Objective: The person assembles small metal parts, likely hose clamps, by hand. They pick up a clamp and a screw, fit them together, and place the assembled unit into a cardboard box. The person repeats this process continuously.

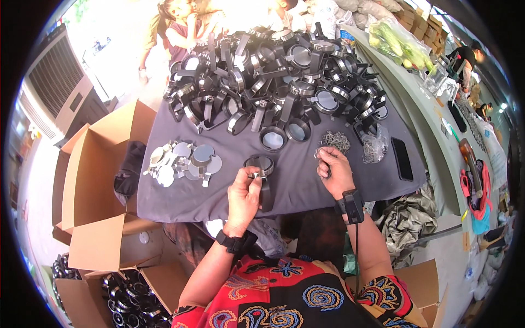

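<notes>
My left hand (244,198) is closed around a black round cup-like part with a metal rim and a flat black handle (259,163); thumb and fingers pinch it where handle and rim meet. Higher and to the right, my right hand (336,170) is closed too, with a small shiny metal piece (316,154) at its fingertips, too small to name. Just beyond that hand lies a heap of small metal clips (336,140). Flat round silvery discs with tabs (203,155) are spread left of my left hand. A large pile of similar black handled parts (262,82) covers the far half of the table.
A clear bag of small metal pieces (376,144) and a black phone (402,159) lie at the right on the grey cloth (180,203). Open cardboard boxes (98,180) stand left, one below (136,295) holding black parts. An air cooler (60,87) and people are beyond.
</notes>
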{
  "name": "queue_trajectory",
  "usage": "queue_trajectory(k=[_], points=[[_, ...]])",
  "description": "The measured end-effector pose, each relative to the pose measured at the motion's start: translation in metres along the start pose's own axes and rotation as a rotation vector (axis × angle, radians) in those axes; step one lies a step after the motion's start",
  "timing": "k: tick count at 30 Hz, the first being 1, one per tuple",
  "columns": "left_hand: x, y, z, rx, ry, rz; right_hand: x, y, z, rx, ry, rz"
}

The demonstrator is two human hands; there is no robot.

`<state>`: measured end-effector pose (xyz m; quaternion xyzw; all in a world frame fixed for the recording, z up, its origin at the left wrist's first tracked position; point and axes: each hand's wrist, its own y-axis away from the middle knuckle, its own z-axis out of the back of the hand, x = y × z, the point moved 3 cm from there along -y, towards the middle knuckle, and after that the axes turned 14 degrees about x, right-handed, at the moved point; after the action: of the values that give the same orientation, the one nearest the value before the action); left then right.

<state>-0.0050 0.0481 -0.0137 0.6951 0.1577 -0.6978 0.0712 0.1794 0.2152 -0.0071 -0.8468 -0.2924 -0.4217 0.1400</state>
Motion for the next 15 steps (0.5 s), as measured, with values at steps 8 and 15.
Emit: queue_trajectory(k=[8,15], points=[[0.0,0.001,0.001,0.02,0.006,-0.003,0.004,0.007,-0.013,0.019,0.579,0.152],[0.0,0.001,0.0,0.012,0.014,0.002,0.014,0.011,-0.023,0.119,1.237,0.42]])
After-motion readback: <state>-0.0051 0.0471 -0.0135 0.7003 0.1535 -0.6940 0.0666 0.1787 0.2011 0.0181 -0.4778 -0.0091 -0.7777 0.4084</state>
